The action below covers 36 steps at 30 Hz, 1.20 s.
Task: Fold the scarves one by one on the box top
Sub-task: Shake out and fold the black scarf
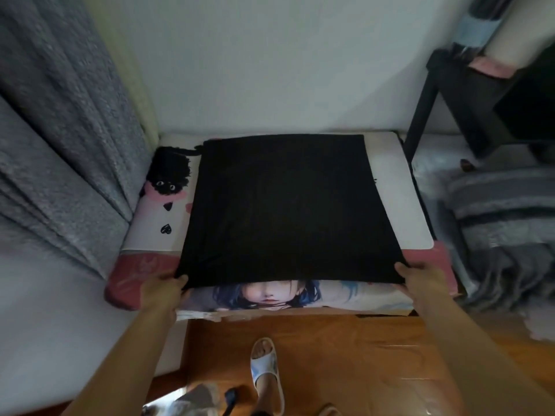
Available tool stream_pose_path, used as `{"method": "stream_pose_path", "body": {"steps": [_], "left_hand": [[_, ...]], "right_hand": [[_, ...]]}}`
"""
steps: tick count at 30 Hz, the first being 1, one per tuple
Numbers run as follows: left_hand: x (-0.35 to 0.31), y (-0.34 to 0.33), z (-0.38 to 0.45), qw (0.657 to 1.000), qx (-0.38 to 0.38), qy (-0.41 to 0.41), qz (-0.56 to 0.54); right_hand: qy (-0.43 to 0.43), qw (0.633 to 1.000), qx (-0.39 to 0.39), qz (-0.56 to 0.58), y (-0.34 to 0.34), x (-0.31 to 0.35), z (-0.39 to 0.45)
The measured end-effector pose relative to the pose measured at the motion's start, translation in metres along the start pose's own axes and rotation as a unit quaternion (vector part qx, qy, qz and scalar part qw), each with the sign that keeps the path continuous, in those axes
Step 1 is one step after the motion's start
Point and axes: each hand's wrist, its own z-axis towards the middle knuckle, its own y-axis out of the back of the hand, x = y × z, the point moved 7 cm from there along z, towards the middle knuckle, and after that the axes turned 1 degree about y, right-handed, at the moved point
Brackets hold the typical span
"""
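A black scarf [288, 205] lies spread flat over the printed box top [159, 217], reaching from the wall to the near edge. My left hand [163, 288] pinches its near left corner. My right hand [419, 274] pinches its near right corner. Both corners sit at the front edge of the box, slightly lifted. The print on the box front shows under the scarf's near hem.
A grey curtain [60, 139] hangs at the left. At the right a black frame [420, 115] stands beside a pile of grey striped and fringed cloth [495, 223]. Below is wooden floor [375, 361] with my foot in a white slipper [267, 373].
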Motion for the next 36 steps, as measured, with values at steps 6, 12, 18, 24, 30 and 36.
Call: {"method": "stream_pose_path", "body": {"steps": [6,12,18,24,30,36], "left_hand": [[0.037,0.021,-0.031,0.998,0.003,-0.014,0.069],[-0.061,-0.041,-0.058,0.911,-0.042,-0.307,0.272],[-0.166,-0.172,-0.002,0.761,-0.023,-0.456,0.461],[-0.149,-0.186,0.05,0.748,0.001,-0.403,0.527],[-0.201,-0.194,0.051,0.745,-0.008,-0.437,0.503],[-0.228,-0.17,0.137,0.769,-0.046,-0.387,0.507]], "right_hand": [[0.008,0.996,0.029,-0.086,0.025,-0.028,-0.028],[0.338,0.89,-0.071,-0.297,-0.022,0.058,-0.054],[0.493,0.765,0.067,-0.409,-0.197,0.159,-0.021],[0.364,0.781,0.005,-0.508,-0.17,0.161,0.105],[0.487,0.724,0.046,-0.486,-0.225,0.227,0.1],[0.462,0.71,0.039,-0.53,-0.195,0.222,0.167]]}}
